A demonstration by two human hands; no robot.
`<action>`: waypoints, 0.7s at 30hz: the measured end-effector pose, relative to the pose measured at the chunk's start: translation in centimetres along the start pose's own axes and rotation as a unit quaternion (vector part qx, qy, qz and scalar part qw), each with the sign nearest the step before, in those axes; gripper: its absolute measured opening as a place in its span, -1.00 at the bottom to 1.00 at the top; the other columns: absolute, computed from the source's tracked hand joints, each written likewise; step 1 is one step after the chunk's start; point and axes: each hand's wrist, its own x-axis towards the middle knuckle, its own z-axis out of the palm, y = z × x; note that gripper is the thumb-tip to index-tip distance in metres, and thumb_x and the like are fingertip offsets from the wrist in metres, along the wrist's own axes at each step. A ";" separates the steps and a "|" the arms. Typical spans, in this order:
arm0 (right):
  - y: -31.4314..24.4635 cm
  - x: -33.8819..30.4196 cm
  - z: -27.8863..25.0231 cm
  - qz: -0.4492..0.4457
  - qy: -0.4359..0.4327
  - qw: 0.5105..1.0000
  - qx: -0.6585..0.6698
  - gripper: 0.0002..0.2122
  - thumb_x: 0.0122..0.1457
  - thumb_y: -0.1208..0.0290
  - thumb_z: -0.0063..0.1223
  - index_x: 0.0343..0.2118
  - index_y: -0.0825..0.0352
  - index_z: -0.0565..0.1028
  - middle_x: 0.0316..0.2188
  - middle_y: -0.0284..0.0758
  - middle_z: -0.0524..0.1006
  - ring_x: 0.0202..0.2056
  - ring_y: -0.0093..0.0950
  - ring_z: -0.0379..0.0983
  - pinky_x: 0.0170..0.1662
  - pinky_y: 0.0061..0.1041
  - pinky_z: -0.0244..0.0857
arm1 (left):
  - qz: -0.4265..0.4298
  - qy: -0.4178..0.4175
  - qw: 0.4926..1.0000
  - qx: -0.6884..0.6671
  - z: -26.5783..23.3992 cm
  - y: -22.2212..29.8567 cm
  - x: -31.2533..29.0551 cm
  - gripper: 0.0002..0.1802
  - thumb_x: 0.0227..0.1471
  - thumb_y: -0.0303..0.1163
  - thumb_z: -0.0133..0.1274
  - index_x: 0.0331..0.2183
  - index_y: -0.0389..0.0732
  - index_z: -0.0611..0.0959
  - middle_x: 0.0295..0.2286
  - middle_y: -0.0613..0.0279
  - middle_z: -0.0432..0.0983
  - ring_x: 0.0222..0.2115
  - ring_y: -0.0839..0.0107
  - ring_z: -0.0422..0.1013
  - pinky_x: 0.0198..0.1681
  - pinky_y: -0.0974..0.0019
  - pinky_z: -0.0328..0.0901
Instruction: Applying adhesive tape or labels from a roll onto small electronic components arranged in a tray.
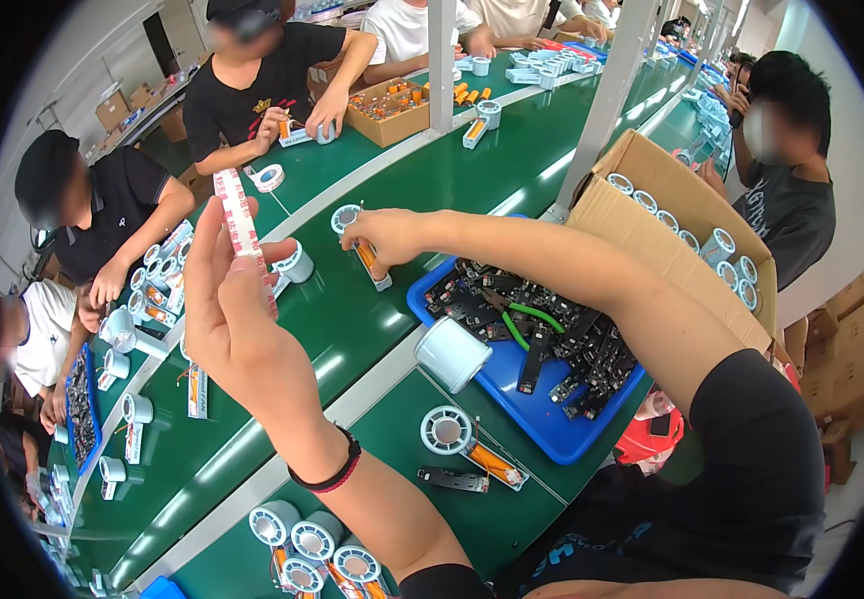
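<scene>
My left hand [242, 309] is raised above the green belt, pinching a white strip with red print [237, 215] between thumb and fingers. Reaching across to the belt, my right hand [392, 240] grips a light-blue fan housing [346, 218]; an orange battery shows below its ring. Another light-blue fan housing [294, 264] stands on the belt just beyond my left hand. On the worktop in front of me lies an opened fan housing [449, 430] with an orange battery [498, 464], beside a black circuit module [453, 479]. A light-blue cylinder [453, 354] rests by the blue tray's edge.
A blue tray [562, 439] holds black circuit modules and green-handled pliers [537, 319]. Behind it, a cardboard box [666, 250] contains light-blue cylinders. Several fan housings [316, 536] cluster at the lower left. A metal post [599, 110] rises beyond the belt; co-workers sit along it.
</scene>
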 end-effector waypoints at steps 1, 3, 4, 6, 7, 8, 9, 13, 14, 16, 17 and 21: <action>0.3 0.5 -0.2 0.006 -0.024 1.000 0.011 -0.70 0.07 0.45 0.16 -0.09 0.24 0.53 -0.29 -0.30 0.55 -0.16 -0.23 0.52 -0.05 -0.28 0.37 | 0.002 0.000 1.000 0.000 0.1 0.1 0.0 -0.56 0.12 -0.48 -0.12 0.03 -0.37 0.55 -0.21 0.09 0.61 -0.42 0.57 0.50 -0.46 0.57 0.16; -0.4 1.2 0.0 0.022 -0.019 1.000 0.008 -0.72 0.08 0.44 0.16 -0.11 0.24 0.54 -0.29 -0.29 0.55 -0.17 -0.23 0.52 -0.05 -0.28 0.37 | -0.009 -0.010 1.000 0.004 0.3 0.4 -0.2 -0.53 0.12 -0.44 -0.16 0.05 -0.39 0.52 -0.17 0.05 0.59 -0.38 0.47 0.53 -0.36 0.51 0.27; -0.7 1.4 0.0 0.041 -0.014 0.999 0.004 -0.75 0.09 0.43 0.15 -0.13 0.25 0.55 -0.28 -0.28 0.56 -0.17 -0.23 0.53 -0.05 -0.28 0.37 | -0.013 -0.015 1.000 0.006 0.4 0.5 -0.2 -0.51 0.12 -0.42 -0.18 0.06 -0.40 0.51 -0.15 0.03 0.58 -0.36 0.42 0.54 -0.31 0.48 0.32; -1.1 1.3 0.0 0.059 -0.007 0.998 -0.001 -0.77 0.10 0.43 0.15 -0.15 0.26 0.55 -0.28 -0.28 0.56 -0.17 -0.23 0.53 -0.05 -0.28 0.37 | -0.023 -0.027 0.999 0.002 0.1 -0.1 -0.4 -0.52 0.14 -0.40 -0.17 0.06 -0.39 0.51 -0.16 0.04 0.58 -0.37 0.42 0.54 -0.31 0.49 0.32; -1.9 1.2 -0.1 0.037 0.053 0.998 0.015 -0.78 0.11 0.42 0.14 -0.16 0.27 0.55 -0.29 -0.27 0.56 -0.20 -0.25 0.53 -0.08 -0.29 0.38 | -0.034 -0.039 0.999 -0.003 -0.3 -0.6 -0.3 -0.54 0.17 -0.39 -0.15 0.05 -0.39 0.52 -0.16 0.04 0.59 -0.37 0.43 0.54 -0.32 0.49 0.32; -2.7 1.0 -0.2 0.015 0.113 0.993 0.030 -0.79 0.12 0.42 0.13 -0.17 0.27 0.55 -0.30 -0.27 0.57 -0.22 -0.27 0.54 -0.12 -0.30 0.39 | -0.044 -0.051 0.998 -0.007 -0.6 -0.9 -0.2 -0.55 0.19 -0.37 -0.14 0.05 -0.38 0.52 -0.17 0.05 0.59 -0.38 0.44 0.53 -0.33 0.49 0.32; -3.7 0.7 -0.6 -0.007 0.170 0.984 0.044 -0.80 0.13 0.41 0.13 -0.18 0.28 0.55 -0.31 -0.27 0.57 -0.24 -0.29 0.54 -0.15 -0.31 0.40 | -0.042 -0.050 0.998 -0.007 -0.8 -0.9 0.0 -0.55 0.19 -0.37 -0.14 0.05 -0.38 0.52 -0.17 0.05 0.59 -0.38 0.44 0.53 -0.33 0.49 0.32; -9.6 -2.6 -4.9 -0.038 0.302 0.931 0.203 -0.80 0.16 0.42 0.08 -0.15 0.30 0.54 -0.32 -0.25 0.56 -0.33 -0.35 0.52 -0.26 -0.37 0.40 | -0.062 -0.049 0.994 0.077 -0.8 -1.5 0.3 -0.59 0.24 -0.34 -0.10 0.03 -0.35 0.54 -0.21 0.11 0.59 -0.41 0.49 0.51 -0.33 0.48 0.32; -11.2 -3.6 -6.3 -0.064 0.319 0.917 0.233 -0.79 0.16 0.44 0.07 -0.13 0.30 0.54 -0.32 -0.26 0.55 -0.39 -0.39 0.50 -0.32 -0.41 0.39 | -0.065 -0.056 0.993 0.084 -0.7 -1.5 0.3 -0.59 0.24 -0.34 -0.08 0.04 -0.34 0.54 -0.22 0.12 0.58 -0.40 0.51 0.50 -0.33 0.47 0.31; -11.6 -4.0 -7.1 -0.085 0.338 0.901 0.259 -0.77 0.16 0.46 0.06 -0.11 0.30 0.54 -0.32 -0.26 0.54 -0.45 -0.42 0.49 -0.37 -0.45 0.38 | -0.072 -0.075 0.990 0.097 -0.2 -2.0 0.4 -0.59 0.25 -0.33 -0.06 0.06 -0.32 0.53 -0.25 0.15 0.58 -0.38 0.55 0.47 -0.32 0.46 0.30; -11.6 -3.7 -7.3 -0.138 0.371 0.896 0.202 -0.76 0.15 0.47 0.06 -0.11 0.30 0.53 -0.33 -0.27 0.53 -0.48 -0.44 0.47 -0.40 -0.47 0.36 | -0.072 -0.077 0.990 0.095 0.0 -2.1 0.4 -0.59 0.25 -0.33 -0.06 0.06 -0.32 0.53 -0.25 0.15 0.58 -0.38 0.55 0.47 -0.32 0.46 0.30; -12.0 -3.8 -7.9 -0.223 0.413 0.878 0.090 -0.74 0.12 0.49 0.07 -0.09 0.31 0.53 -0.34 -0.30 0.50 -0.56 -0.50 0.43 -0.46 -0.51 0.34 | -0.065 -0.090 0.990 0.086 0.5 -2.1 0.3 -0.58 0.24 -0.37 -0.08 0.09 -0.34 0.50 -0.22 0.08 0.58 -0.32 0.48 0.48 -0.23 0.40 0.33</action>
